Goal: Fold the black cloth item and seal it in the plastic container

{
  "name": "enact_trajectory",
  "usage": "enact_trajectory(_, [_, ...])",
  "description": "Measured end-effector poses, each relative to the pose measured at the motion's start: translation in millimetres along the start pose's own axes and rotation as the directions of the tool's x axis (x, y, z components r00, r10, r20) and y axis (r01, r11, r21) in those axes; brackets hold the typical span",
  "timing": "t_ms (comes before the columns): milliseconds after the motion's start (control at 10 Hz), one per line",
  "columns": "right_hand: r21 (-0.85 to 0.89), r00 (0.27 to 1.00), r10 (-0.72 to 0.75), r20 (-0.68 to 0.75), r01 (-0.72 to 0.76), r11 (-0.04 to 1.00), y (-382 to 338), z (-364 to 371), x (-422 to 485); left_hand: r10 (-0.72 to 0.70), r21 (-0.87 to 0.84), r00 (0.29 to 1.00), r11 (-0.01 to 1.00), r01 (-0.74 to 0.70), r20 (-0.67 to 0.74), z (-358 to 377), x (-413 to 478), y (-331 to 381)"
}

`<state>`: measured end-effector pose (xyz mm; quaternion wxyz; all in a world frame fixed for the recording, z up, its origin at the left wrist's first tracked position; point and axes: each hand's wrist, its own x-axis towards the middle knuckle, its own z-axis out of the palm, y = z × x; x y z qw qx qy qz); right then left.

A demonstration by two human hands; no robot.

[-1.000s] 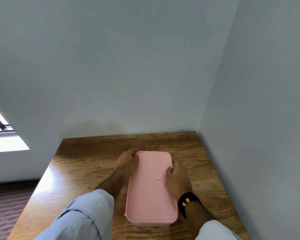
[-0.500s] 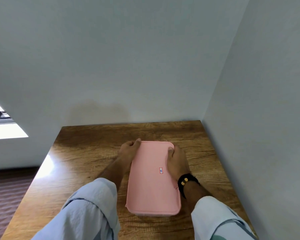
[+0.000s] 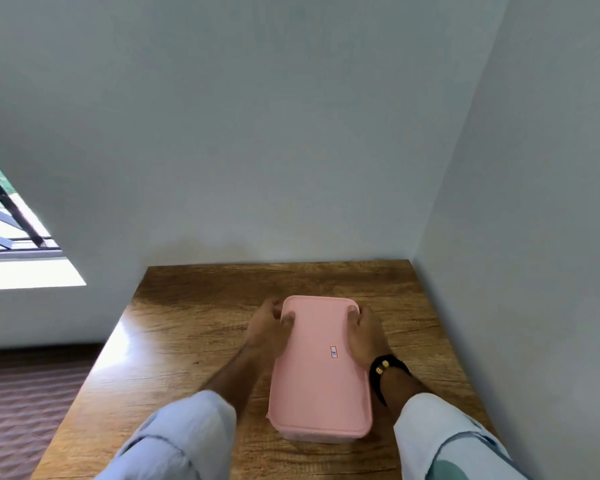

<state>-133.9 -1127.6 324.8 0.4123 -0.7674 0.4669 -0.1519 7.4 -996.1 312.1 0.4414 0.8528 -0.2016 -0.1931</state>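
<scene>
Daylight entered from the bright, overexposed window (image 3: 11, 251) well to the left of the left hand (image 3: 267, 327), its sill blown out to plain white. That light laid a pale glare patch on the brown wood-grain tabletop (image 3: 194, 337) just left of the same hand. The grey-white walls (image 3: 257, 133) beyond both hands were evenly and softly lit, with a faint dark smudge of shadow where wall met table. The pink rectangular plastic lid (image 3: 321, 362) between the hands looked flat and matte, without highlights. Wide-angle distortion bent the wall corner lines outward. The light blue sleeves (image 3: 187, 441) nearest the camera were soft and slightly blurred, as were the fingers (image 3: 286, 318).
</scene>
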Motion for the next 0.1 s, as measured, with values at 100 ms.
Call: enact_trajectory(100, [-0.004, 0.994, -0.063, -0.095, 0.063, 0.998, 1.3, -11.8, -21.8, 0.104, 0.109, 0.993, 0.988, -0.109, 0.052, -29.1, -37.6, -18.1])
